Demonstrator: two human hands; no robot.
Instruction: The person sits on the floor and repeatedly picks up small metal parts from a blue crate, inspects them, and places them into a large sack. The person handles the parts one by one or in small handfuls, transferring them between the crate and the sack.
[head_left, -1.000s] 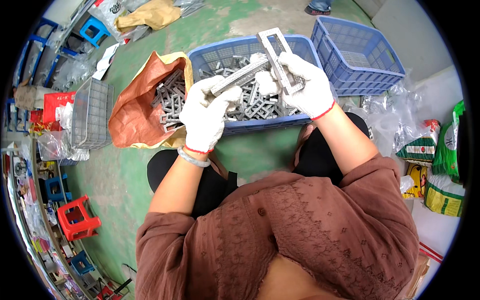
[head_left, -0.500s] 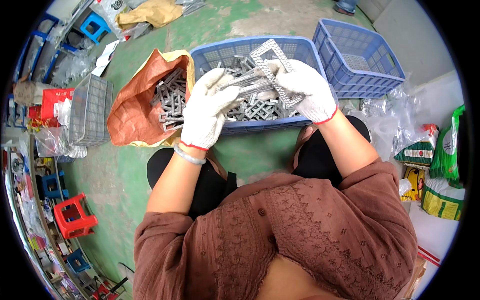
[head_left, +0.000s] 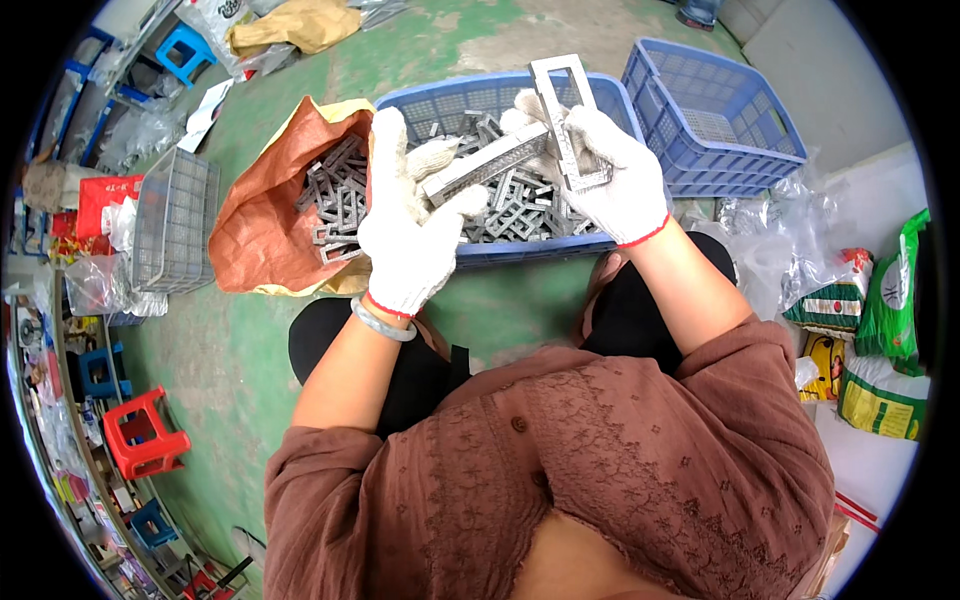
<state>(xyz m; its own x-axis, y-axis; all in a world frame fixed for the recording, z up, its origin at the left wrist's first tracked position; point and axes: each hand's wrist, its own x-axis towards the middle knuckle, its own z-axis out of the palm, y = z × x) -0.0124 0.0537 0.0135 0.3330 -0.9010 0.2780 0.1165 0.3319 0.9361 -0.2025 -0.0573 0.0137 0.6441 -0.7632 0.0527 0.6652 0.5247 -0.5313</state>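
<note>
My gloved right hand (head_left: 618, 172) grips a grey rectangular metal frame (head_left: 548, 105), held upright with its open window showing. A second, thicker grey metal piece (head_left: 488, 165), perhaps several frames stacked, slants between my hands. Its right end meets my right fingers. The left end sits between the thumb and bent fingers of my gloved left hand (head_left: 405, 220), whose index finger points up and away. Below the hands, a blue plastic crate (head_left: 520, 250) holds many similar frames (head_left: 515, 210). More frames (head_left: 340, 205) lie in an orange-lined woven sack (head_left: 255, 220) at the left.
A second blue crate (head_left: 715, 165) stands at the right, beside clear plastic bags (head_left: 770, 240) and green sacks (head_left: 885, 300). At the left are a grey crate (head_left: 175, 220), a red stool (head_left: 145, 435) and cluttered shelves. My knees flank the filled crate's near side.
My left hand has loosened and its index finger has straightened upward. The upright frame in my right hand has shifted slightly right and up, and the slanted piece has turned to show its broad side.
</note>
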